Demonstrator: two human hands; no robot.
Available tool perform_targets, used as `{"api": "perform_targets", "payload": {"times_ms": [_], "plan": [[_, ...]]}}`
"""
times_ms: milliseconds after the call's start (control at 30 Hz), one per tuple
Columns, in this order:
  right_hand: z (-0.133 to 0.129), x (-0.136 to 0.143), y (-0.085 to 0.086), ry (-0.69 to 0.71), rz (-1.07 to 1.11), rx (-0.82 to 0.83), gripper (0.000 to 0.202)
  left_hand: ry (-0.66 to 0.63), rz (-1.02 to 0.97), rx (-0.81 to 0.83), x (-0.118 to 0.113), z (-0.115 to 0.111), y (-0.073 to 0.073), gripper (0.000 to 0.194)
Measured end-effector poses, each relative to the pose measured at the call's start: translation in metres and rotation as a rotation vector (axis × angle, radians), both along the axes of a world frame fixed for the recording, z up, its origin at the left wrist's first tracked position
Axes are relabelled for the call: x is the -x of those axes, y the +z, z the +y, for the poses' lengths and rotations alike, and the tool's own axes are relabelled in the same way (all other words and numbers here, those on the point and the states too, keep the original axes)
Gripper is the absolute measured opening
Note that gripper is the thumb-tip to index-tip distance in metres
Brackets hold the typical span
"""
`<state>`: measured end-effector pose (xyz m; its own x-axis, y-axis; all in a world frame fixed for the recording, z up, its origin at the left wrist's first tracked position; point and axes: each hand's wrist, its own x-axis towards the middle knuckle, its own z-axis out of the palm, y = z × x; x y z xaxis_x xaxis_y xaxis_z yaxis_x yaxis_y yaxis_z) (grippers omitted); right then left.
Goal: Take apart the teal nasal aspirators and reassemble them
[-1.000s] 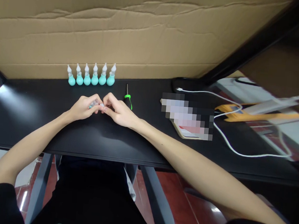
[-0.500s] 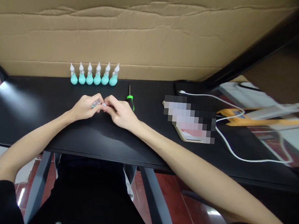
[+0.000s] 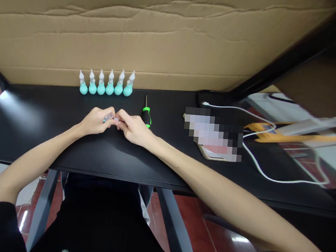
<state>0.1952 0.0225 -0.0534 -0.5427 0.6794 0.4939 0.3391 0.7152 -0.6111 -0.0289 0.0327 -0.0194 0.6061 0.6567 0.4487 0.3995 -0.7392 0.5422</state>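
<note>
My left hand [image 3: 96, 120] is closed round a small nasal aspirator [image 3: 108, 117], of which a clear part and a little teal show between the fingers. My right hand [image 3: 133, 126] meets it from the other side, with thumb and fingers pinched on the whitish tip [image 3: 116, 119]. Most of the aspirator is hidden by the fingers. Behind the hands, several teal bulb nasal aspirators [image 3: 109, 88] with whitish tips stand upright in a row. Just beyond my right hand lies a black and green screwdriver [image 3: 146, 115], its shaft pointing away from me.
The black table [image 3: 67, 149] backs onto a cardboard sheet [image 3: 162, 51]. To the right lies a flat, phone-like object [image 3: 213, 137], largely pixelated. A white cable [image 3: 255, 166] loops past it toward a yellow item [image 3: 257, 132] at the right edge.
My right hand has shifted slightly, with its fingers curled more at the tip, and more of the screwdriver's handle shows. My left hand stays almost where it was.
</note>
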Motion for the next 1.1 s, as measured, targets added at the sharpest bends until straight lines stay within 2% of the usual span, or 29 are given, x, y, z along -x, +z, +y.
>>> {"api": "perform_targets", "payload": {"times_ms": [300,700,867,967,1100], "plan": [[-0.0013,0.0015,0.0012,-0.002,0.017,0.02,0.01,-0.021,-0.032,-0.029,0.0001,0.0014,-0.0021,0.028],[-0.0032,0.0029,0.0028,-0.047,0.034,0.036,0.014,0.014,-0.004,0.031,-0.0005,-0.0006,0.0016,0.034],[-0.0051,0.0055,0.0047,-0.106,0.133,-0.019,0.005,0.03,-0.05,0.064,-0.0022,-0.0007,0.0012,0.031],[-0.0067,0.0073,0.0051,-0.158,0.185,-0.084,0.013,0.061,-0.057,0.071,-0.0035,-0.0011,0.0009,0.03],[-0.0085,0.0061,0.0078,-0.242,0.203,-0.079,0.019,0.096,-0.073,0.042,-0.0042,-0.0019,0.0005,0.032]]}}
